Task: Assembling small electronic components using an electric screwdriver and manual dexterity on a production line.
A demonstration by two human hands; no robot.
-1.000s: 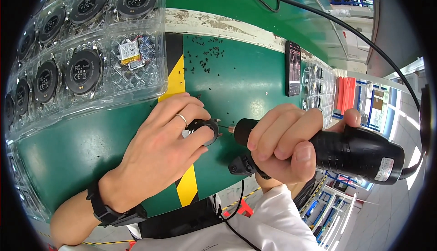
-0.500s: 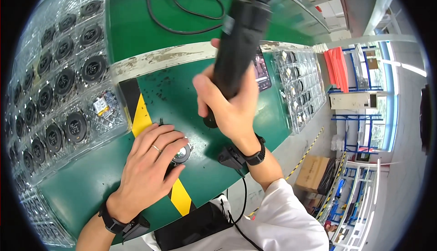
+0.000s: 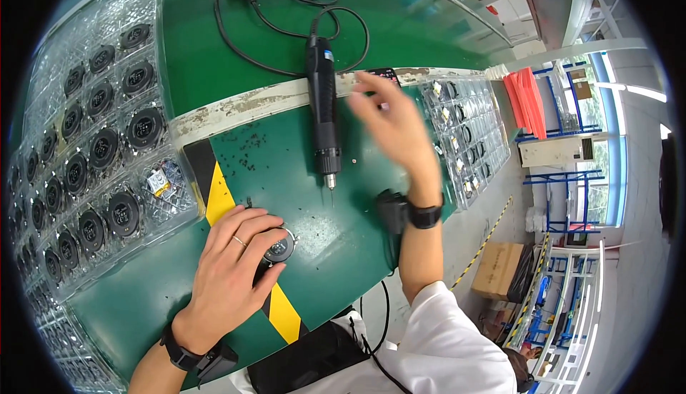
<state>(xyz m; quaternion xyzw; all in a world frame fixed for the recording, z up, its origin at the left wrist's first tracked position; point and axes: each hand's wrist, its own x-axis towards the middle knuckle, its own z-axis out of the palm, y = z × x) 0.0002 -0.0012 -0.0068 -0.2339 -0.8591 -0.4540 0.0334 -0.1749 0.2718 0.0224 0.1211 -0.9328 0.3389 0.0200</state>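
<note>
I have the left hand point(image 3: 232, 265) resting low on the green bench, thumb and fingers closed over a round dark watch body point(image 3: 280, 248), with its disc-shaped face peeking out beside the fingertips at the edge of the yellow-and-black tape point(image 3: 287, 315). That hold matches half a second ago; the change is on my other side. The right hand point(image 3: 396, 133), which was gripping the power screwdriver point(image 3: 325, 104), has let go: it is open and bare, slightly blurred, to the right of the tool. The screwdriver now lies across the worn pale strip point(image 3: 236, 111), its bit toward me and clear of the watch body. I read this as a break in the driving, with one hand free and the part kept steady. Farther out, tiny black bits point(image 3: 246, 154) are scattered left of the tool, a clear tray point(image 3: 184, 204) of round parts stands at left, another tray point(image 3: 468, 201) at right, and the phone point(image 3: 389, 74) shows partly behind the right hand. Beyond, the cable point(image 3: 366, 33) loops over the green surface.
</note>
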